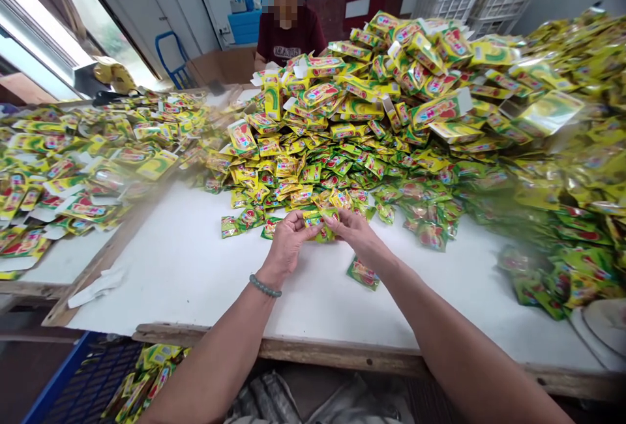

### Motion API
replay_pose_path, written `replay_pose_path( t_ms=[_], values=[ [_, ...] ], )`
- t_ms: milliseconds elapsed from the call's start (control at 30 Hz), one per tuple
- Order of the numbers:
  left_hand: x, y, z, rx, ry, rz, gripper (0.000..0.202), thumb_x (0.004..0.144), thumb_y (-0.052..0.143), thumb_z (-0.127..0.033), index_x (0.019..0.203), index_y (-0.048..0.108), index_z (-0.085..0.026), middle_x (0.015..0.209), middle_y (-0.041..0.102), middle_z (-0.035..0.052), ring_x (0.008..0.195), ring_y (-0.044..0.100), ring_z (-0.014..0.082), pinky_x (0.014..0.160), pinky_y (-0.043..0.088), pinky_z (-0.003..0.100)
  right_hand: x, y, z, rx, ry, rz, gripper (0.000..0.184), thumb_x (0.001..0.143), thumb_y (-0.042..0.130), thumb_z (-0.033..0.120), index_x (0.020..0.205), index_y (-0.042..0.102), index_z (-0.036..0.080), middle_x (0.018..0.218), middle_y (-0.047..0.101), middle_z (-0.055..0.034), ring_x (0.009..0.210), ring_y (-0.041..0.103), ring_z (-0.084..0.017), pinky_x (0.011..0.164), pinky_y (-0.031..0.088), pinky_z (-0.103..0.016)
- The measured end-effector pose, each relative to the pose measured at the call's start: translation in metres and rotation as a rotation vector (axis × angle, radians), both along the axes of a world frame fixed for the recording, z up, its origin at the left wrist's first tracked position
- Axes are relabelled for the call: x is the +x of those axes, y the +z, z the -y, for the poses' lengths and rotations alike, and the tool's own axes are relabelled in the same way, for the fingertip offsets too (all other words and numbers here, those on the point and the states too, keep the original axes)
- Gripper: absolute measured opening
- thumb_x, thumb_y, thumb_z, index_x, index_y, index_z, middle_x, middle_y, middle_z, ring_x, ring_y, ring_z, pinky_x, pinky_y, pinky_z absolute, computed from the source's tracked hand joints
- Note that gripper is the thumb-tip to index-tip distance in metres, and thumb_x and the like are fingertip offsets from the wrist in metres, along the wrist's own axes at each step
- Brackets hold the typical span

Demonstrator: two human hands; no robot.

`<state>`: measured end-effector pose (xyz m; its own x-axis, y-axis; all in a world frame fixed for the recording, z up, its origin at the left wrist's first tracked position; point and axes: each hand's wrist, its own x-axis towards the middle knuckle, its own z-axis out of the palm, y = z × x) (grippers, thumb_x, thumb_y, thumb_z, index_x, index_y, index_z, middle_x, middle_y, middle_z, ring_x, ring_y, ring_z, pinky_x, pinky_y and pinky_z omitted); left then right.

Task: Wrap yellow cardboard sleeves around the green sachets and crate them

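Observation:
Between my two hands, just above the white table [195, 280], is a small yellow-green packet [313, 218]. My left hand [288, 241] pinches its left side, thumb on the near face, a beaded bracelet round the wrist. My right hand [355, 228] pinches the right side with thumb and fingers. Under my right wrist lies a loose green packet [363, 274]. Another packet [229, 226] rests left of my hands. Right behind the hands rises a large heap of small sachets [337, 169], with yellow printed cartons [337, 94] on top.
Across the table sits a person in a dark red shirt [291, 36]. More cartons [73, 169] cover the left table behind a wooden strip [122, 241]. Green packets [557, 274] are piled at right. Below the table's edge, a blue basket [68, 378] holds more packs.

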<state>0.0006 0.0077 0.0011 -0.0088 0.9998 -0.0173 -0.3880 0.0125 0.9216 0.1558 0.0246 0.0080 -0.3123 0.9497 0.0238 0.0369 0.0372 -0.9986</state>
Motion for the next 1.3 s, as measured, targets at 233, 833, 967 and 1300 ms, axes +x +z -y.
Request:
replay_pose_path(
  t_ms=[233,833,967,1300],
  values=[
    [0.001,-0.003,0.001,0.024,0.035,-0.094,0.034,0.052,0.086,-0.024,0.079,0.069,-0.014,0.072,0.064,-0.0003,0.069,0.055,0.011,0.068,0.047,0.024,-0.001,0.004,0.002,0.241,-0.157,0.301,0.036,0.076,0.062,0.052,0.067,0.053,0.019,0.06,0.049,0.0005,0.061,0.041,-0.014,0.059,0.032,-0.028],
    [0.005,0.008,0.007,-0.089,0.022,-0.087,0.036,0.05,0.088,-0.029,0.072,0.064,-0.013,0.063,0.056,-0.0039,0.06,0.05,0.0064,0.059,0.042,0.019,0.0,0.007,0.003,0.281,-0.187,0.451,0.028,0.083,0.049,0.044,0.07,0.044,0.021,0.062,0.053,-0.0006,0.058,0.042,-0.015,0.058,0.031,-0.028],
    [0.002,0.027,0.0,-0.092,-0.084,-0.254,0.041,0.051,0.087,-0.035,0.073,0.062,-0.012,0.065,0.059,-0.0016,0.061,0.054,0.0084,0.062,0.045,0.021,0.002,0.009,0.002,0.267,-0.174,0.384,0.025,0.084,0.046,0.044,0.082,0.051,0.02,0.072,0.061,-0.0033,0.065,0.051,-0.018,0.061,0.037,-0.028],
    [-0.027,0.13,-0.125,0.421,0.406,-1.426,0.055,0.075,0.073,-0.039,0.122,0.058,-0.014,0.111,0.063,0.0123,0.098,0.061,0.0258,0.088,0.048,0.038,0.007,0.01,0.002,0.299,-0.377,0.325,0.032,0.085,0.048,0.046,0.094,0.06,0.018,0.065,0.059,-0.0023,0.061,0.051,-0.019,0.061,0.037,-0.029]
  ],
)
